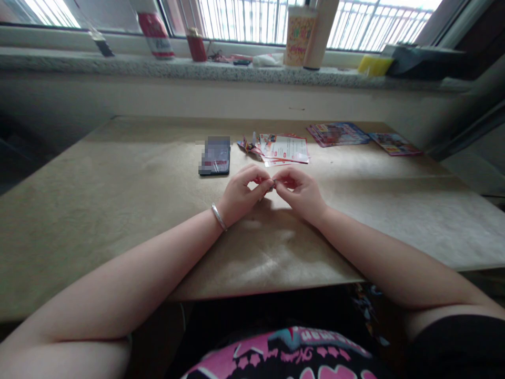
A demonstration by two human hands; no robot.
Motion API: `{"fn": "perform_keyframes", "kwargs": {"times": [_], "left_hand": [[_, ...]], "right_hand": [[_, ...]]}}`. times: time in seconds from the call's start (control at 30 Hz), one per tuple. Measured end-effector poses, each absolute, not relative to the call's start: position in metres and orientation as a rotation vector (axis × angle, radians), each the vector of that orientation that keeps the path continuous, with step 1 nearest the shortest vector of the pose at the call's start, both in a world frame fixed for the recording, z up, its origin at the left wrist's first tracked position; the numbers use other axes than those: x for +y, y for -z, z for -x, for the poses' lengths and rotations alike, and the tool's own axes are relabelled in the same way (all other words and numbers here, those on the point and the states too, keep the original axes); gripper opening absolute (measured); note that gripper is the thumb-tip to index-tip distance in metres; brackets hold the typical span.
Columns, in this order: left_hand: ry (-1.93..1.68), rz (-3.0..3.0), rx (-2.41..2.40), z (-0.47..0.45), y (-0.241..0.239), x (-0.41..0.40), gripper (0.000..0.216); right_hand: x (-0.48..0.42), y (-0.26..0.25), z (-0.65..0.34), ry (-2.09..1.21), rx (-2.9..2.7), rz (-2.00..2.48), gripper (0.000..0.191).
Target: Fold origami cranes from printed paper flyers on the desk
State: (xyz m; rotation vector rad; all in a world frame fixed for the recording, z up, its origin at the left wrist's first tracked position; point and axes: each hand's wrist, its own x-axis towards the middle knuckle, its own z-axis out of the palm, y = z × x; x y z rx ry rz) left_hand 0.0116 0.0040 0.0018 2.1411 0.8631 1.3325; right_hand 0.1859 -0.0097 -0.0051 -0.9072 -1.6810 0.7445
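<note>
My left hand [246, 192], with a silver bangle [219, 217] at the wrist, is closed in a pinch over the middle of the table. Opposite it, my right hand [300, 192] pinches too, and the fingertips of both nearly meet. Between them is a small dark piece [272, 185], mostly hidden by the fingers; its kind does not show. Just beyond the hands lie printed paper sheets [290, 148] with a crumpled colourful wrapper [250, 146] at their left end. A phone [216, 156] rests flat beyond my left hand.
Colourful printed packets [343, 133] and another packet [396, 143] lie at the table's far right. Against the window, the stone sill [236, 73] carries a red-and-white can [155, 34], a patterned cup [300, 37] and a yellow item [374, 66]. The table's near edge [268, 293] runs below my forearms.
</note>
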Motion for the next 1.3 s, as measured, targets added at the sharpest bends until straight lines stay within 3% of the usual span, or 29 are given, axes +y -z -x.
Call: {"fn": "perform_keyframes", "kwargs": {"times": [0.43, 0.67, 1.3], "left_hand": [[-1.100, -1.673, 0.751, -0.017, 0.007, 0.007, 0.029], [-1.105, -1.536, 0.715, -0.015, 0.010, 0.013, 0.040], [-0.899, -1.505, 0.739, -0.014, 0.015, 0.018, 0.070]], "right_hand": [[0.004, 0.011, -0.191, -0.880, -1.529, 0.865, 0.014], [0.001, 0.009, -0.188, -1.032, -1.622, 0.892, 0.035], [0.005, 0.009, -0.192, -1.003, -1.568, 1.064, 0.042]]}}
